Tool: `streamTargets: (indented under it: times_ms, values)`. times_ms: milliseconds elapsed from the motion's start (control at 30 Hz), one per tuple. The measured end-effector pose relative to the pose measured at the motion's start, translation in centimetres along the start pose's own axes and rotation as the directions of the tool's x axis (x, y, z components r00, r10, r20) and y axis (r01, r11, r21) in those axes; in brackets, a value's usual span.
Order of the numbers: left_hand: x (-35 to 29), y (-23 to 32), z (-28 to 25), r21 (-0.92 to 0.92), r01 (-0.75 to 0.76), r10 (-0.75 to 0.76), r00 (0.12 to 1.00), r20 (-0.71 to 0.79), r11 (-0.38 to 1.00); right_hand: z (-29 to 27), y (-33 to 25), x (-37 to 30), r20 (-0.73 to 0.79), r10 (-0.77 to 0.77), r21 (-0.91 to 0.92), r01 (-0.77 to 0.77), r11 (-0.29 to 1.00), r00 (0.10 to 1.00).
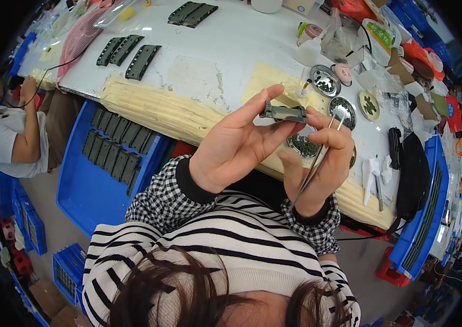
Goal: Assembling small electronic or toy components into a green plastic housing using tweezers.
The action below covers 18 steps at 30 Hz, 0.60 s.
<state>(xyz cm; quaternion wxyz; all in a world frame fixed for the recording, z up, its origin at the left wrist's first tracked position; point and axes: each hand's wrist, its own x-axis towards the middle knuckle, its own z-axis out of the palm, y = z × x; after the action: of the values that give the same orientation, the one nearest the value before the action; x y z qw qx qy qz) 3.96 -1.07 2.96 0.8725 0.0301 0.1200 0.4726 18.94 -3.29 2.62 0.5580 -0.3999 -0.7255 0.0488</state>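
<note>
My left hand (pixel 231 141) is raised above the table edge, its thumb and fingers pinching a small curved plastic part (pixel 286 113) in dark green camouflage. At the part's right end are the fingertips of my right hand (pixel 329 161). That same hand grips a pair of metal tweezers (pixel 311 177), whose tips point up and away from me. Just beyond my hands, round metal dishes (pixel 325 80) hold many small dark green pieces. Part of the nearest dish (pixel 303 146) is hidden behind my right hand.
Similar green parts (pixel 142 62) lie at the table's far left. A blue bin (pixel 86 199) with rows of them stands at left, below the yellow padded edge (pixel 154 109). Bags and bottles crowd the right; a black cloth (pixel 413 180) hangs there. Another person (pixel 16 136) sits left.
</note>
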Motion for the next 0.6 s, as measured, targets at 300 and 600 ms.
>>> streamTargets:
  times_ms: [300, 600]
  values:
    - [-0.2, 0.6, -0.6, 0.098, -0.119, 0.118, 0.993, 0.018, 0.988, -4.5, -1.6, 1.4, 0.299, -0.079, -0.046, 0.097, 0.994, 0.951]
    - [-0.1, 0.3, -0.5, 0.228, -0.147, 0.144, 0.989, 0.031, 0.963, -4.0, -1.2, 2.1, 0.309, -0.135, -0.053, 0.158, 0.986, 0.942]
